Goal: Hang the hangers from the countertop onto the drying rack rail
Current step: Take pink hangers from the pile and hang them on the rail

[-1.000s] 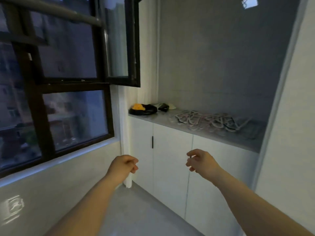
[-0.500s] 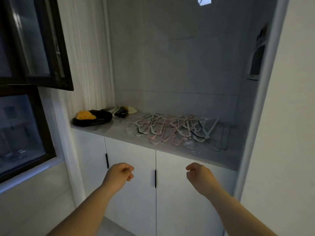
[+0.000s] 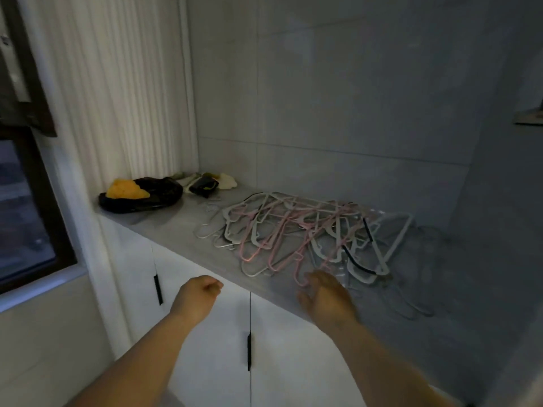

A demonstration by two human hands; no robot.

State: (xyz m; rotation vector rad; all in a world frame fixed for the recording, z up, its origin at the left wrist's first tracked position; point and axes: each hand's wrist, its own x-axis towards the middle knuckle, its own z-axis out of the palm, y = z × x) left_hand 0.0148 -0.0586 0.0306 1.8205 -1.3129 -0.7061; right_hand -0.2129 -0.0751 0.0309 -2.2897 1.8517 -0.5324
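A tangled pile of pink, white and clear hangers (image 3: 296, 233) lies on the grey countertop (image 3: 176, 230). My right hand (image 3: 326, 298) hovers over the counter's front edge, fingers spread, its fingertips at the hook of the nearest pink hanger (image 3: 299, 268); it holds nothing. In front of the cabinet doors and below the counter edge, my left hand (image 3: 197, 298) is curled into a loose fist with nothing in it. No drying rack rail is in view.
A black bag with something orange on it (image 3: 141, 193) and small dark and pale items (image 3: 208, 182) sit at the counter's left end. White cabinet doors with black handles (image 3: 248, 351) are below. A dark window frame (image 3: 35, 201) is at left, tiled walls behind and right.
My view has swung right and closer to the counter; the window has slid off to the left. My right hand has reached forward to the hangers and spread its fingers.
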